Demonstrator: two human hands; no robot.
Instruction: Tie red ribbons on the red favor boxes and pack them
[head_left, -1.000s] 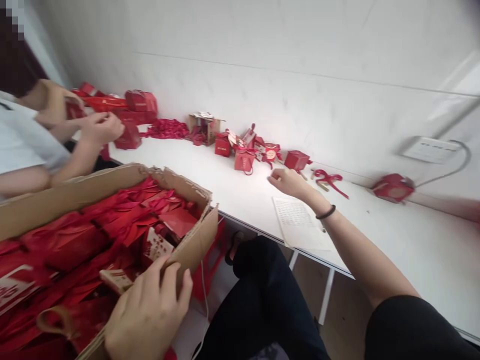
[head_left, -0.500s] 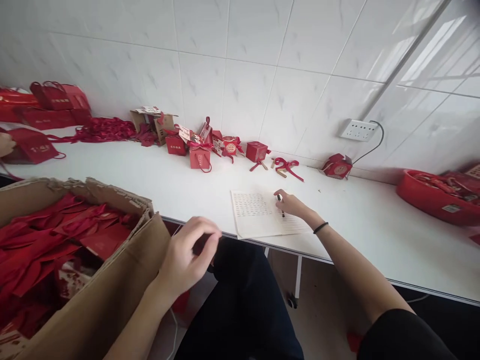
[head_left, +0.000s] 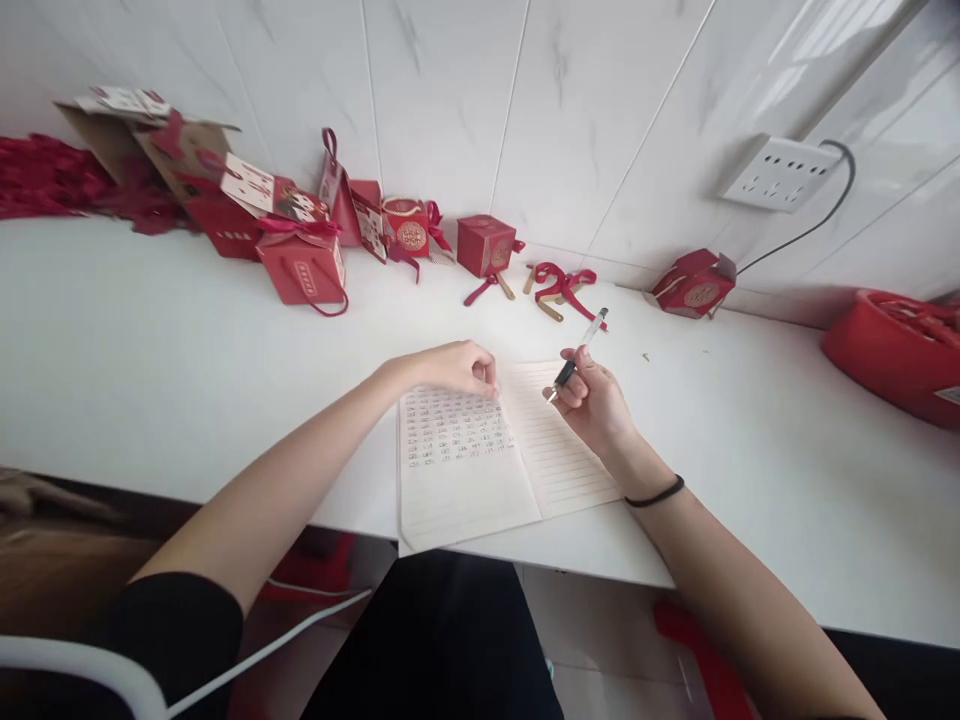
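An open notebook [head_left: 465,505] lies on the white table, its left page filled with rows of small handwriting and its right page lined. My left hand [head_left: 461,370] rests at the top of the written page near the fold, fingers curled closed with nothing visible in them. Over the right page, my right hand [head_left: 596,400] holds a pen [head_left: 577,362] with a clear barrel and black grip. The pen is tilted, its tip pointing down to the left and raised off the paper.
Along the wall stand red gift boxes [head_left: 304,268], a red cube box [head_left: 486,247] and ribbons [head_left: 562,288]. Farther right are another red box [head_left: 694,285], a power strip [head_left: 780,172] and a red basin [head_left: 889,350]. Brown cardboard [head_left: 45,540] sits at lower left.
My left hand has moved from beside the cardboard box onto the notebook. My right hand has lifted and turned with the pen. The view has shifted closer to the notebook.
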